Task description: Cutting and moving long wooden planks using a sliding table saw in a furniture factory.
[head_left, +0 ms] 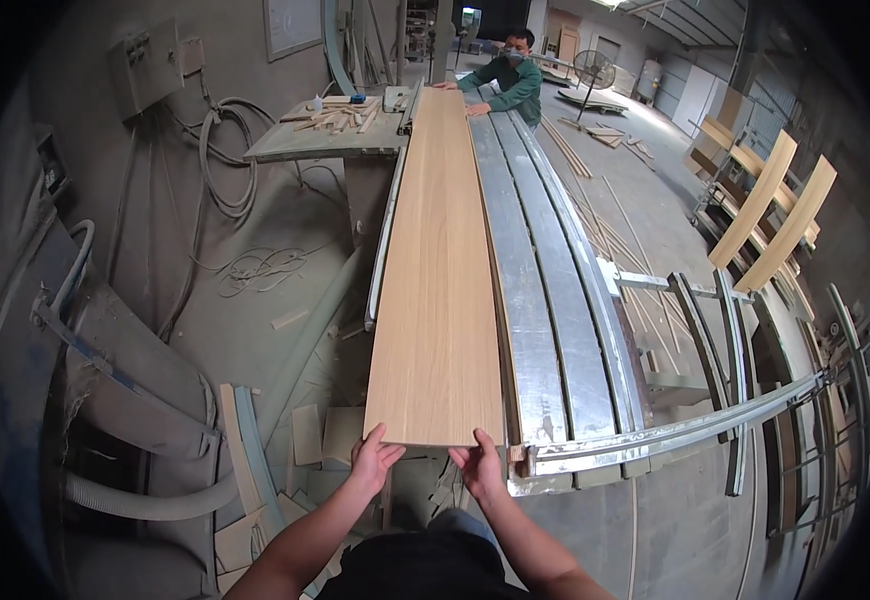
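A long, pale wood-grain board (pixel 435 270) stretches away from me beside the metal sliding table (pixel 555 330) of a panel saw. My left hand (pixel 373 460) grips the board's near left corner, thumb on top and fingers beneath. At the near right corner, my right hand (pixel 480 465) holds it the same way. The fingers under the board are partly hidden. At the far end, a co-worker in a green top (pixel 515 85) and mask rests both hands on or beside the board.
Wood offcuts (pixel 340 120) lie on a side table (pixel 320 145) at the far left. A metal crossbar (pixel 675 430) juts out to the right. Boards lean on a rack (pixel 755 210). Cables (pixel 260 268), strips (pixel 250 450) and a hose (pixel 155 498) are low on the left.
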The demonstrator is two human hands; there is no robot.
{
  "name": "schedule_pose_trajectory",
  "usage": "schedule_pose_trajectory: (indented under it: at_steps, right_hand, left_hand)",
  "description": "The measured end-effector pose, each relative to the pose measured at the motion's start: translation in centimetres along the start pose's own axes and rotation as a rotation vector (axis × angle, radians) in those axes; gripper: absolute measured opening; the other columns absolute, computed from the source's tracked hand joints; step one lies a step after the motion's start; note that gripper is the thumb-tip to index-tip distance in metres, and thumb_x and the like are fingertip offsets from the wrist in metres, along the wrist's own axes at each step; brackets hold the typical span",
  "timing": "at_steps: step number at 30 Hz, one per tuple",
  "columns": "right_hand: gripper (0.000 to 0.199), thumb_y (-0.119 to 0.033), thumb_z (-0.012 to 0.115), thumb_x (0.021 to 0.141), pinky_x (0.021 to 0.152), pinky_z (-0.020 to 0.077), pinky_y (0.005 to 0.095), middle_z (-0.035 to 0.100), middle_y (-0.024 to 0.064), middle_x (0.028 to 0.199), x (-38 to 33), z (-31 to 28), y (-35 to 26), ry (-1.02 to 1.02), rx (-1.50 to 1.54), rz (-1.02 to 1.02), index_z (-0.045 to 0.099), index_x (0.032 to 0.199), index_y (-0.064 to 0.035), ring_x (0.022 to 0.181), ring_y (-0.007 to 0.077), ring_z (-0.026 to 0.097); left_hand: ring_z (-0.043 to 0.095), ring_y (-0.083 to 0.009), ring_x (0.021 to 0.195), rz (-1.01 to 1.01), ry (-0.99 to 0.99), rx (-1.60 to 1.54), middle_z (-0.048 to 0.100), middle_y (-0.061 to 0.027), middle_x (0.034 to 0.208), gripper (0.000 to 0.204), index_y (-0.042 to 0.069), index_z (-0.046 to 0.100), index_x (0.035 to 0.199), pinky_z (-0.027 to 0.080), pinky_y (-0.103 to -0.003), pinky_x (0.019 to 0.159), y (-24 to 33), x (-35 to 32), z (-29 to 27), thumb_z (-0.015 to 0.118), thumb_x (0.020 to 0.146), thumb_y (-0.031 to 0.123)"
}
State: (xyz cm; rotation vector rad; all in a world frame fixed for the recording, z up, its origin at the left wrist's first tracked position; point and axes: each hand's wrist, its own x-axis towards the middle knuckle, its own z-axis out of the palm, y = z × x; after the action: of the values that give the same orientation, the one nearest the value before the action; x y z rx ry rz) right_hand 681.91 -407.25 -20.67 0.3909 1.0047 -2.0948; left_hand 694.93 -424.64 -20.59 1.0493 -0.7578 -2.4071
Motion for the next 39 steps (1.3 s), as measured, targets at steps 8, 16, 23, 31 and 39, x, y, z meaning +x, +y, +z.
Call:
schedule_pose_trajectory:
  at_steps: [8,16,23,31,39]
  right_hand:
    - [0.045,-0.028,0.061,0.086,0.083,0.0530,0.0400,0.052,0.0176,0.109,-2.0,0.0,1.1,-0.021,0.043,0.017,0.041,0.118,-0.0020,0.089,0.0296,0.062]
    - [0.045,-0.024,0.063,0.086,0.082,0.0540,0.0390,0.056,0.0166,0.101,-2.1,0.8,1.7,-0.015,0.067,0.028,0.042,0.116,0.0010,0.089,0.0282,0.062]
    - [0.043,-0.032,0.061,0.087,0.079,0.0536,0.0367,0.058,0.0135,0.101,-4.7,-0.1,3.6,0.004,0.008,0.090,0.045,0.117,-0.0051,0.085,0.0237,0.062]
    - [0.045,-0.032,0.062,0.086,0.083,0.0523,0.0357,0.056,0.0139,0.104,-3.2,6.6,-2.7,-0.045,-0.034,0.026,0.047,0.116,-0.0029,0.091,0.0249,0.060]
    - [0.048,-0.030,0.063,0.086,0.080,0.0535,0.0366,0.054,0.0135,0.099,-5.5,5.3,-2.2,0.052,-0.034,0.042,0.044,0.120,-0.0027,0.084,0.0256,0.060]
  left_hand:
    - [0.059,-0.0341,0.097,0.007,-0.002,-0.011,0.055,-0.0215,0.100,0.045,-0.002,0.043,0.111,0.051,-0.044,0.087,-0.2,-1.9,-1.4,0.065,0.084,0.026]
    - [0.059,-0.0333,0.098,0.011,0.018,0.022,0.056,-0.0217,0.103,0.042,-0.002,0.046,0.109,0.051,-0.044,0.087,0.3,-1.4,-2.3,0.063,0.086,0.028]
    - [0.055,-0.0320,0.107,-0.054,0.087,0.105,0.053,-0.0198,0.117,0.054,0.000,0.042,0.126,0.044,-0.045,0.096,0.3,-4.8,-3.5,0.056,0.089,0.037]
    - [0.057,-0.0310,0.103,0.047,0.040,0.113,0.056,-0.0191,0.111,0.054,0.001,0.044,0.123,0.047,-0.042,0.093,6.2,-2.8,3.0,0.060,0.086,0.037]
    - [0.058,-0.0300,0.100,0.000,0.031,0.081,0.057,-0.0180,0.109,0.050,0.001,0.046,0.122,0.049,-0.041,0.090,5.4,-5.2,2.1,0.062,0.086,0.033]
